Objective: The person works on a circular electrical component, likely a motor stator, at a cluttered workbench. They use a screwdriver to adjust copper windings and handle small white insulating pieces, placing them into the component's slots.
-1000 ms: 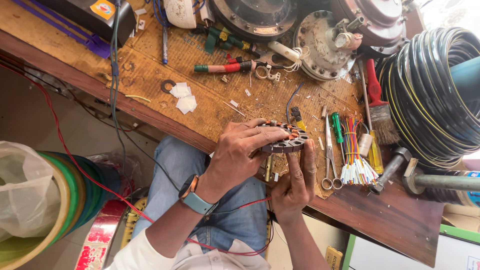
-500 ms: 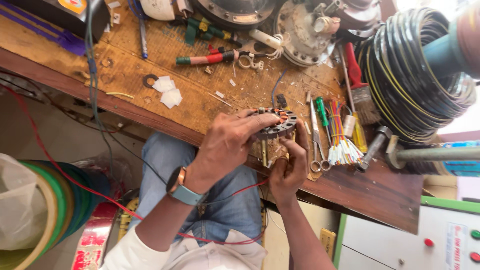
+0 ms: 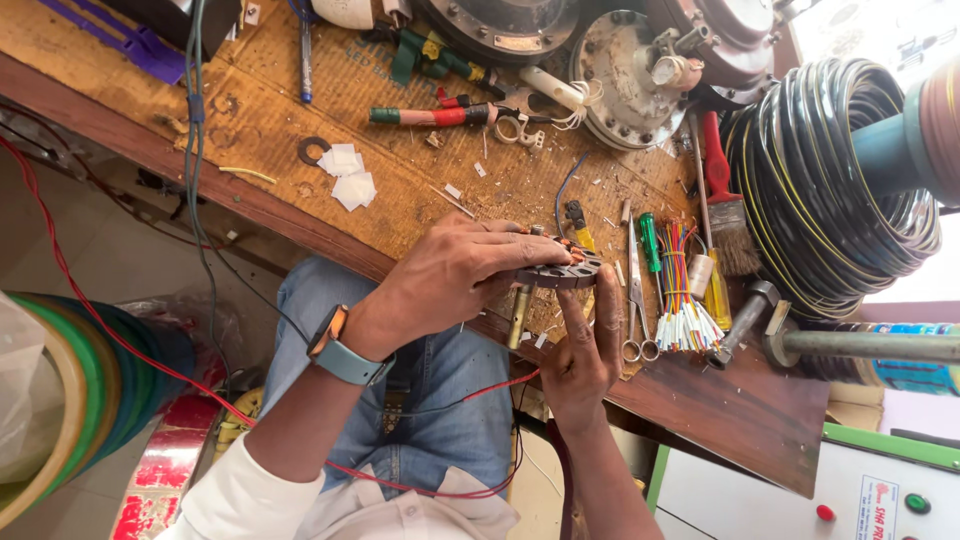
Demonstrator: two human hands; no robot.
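Seen from above, a person sits at a worn wooden surface (image 3: 300, 110) scattered with tools. Both hands meet at its near edge on a round motor stator (image 3: 562, 268) — a dark metal ring with copper windings showing on top.

The left hand (image 3: 455, 275), with a smartwatch on its wrist, lies over the stator from the left, fingers curled closed around the ring's upper side. The right hand (image 3: 585, 350) comes up from below, fingers extended and pressed against the ring's underside and right rim, so the stator is gripped between the two hands, held roughly level just above the edge of the surface.

Just right of the hands lie a pair of scissors (image 3: 634, 300), a green-handled screwdriver (image 3: 651, 240) and a bundle of multicoloured wires (image 3: 682, 290) with white sleeved ends. Further right, beyond the wires, sit a hammer (image 3: 742, 322) and a brush with a red handle (image 3: 722, 200), and past those a large coil of black cable (image 3: 830, 190).

Above the hands, farther from the person, rest a red and green screwdriver (image 3: 430, 116) and round metal motor housings (image 3: 630, 70). To the upper left of the left hand are small white paper squares (image 3: 345, 175) beside a dark washer (image 3: 311, 151).

A thin red wire (image 3: 430, 405) crosses the person's lap below the hands — over blue jeans (image 3: 440, 390).
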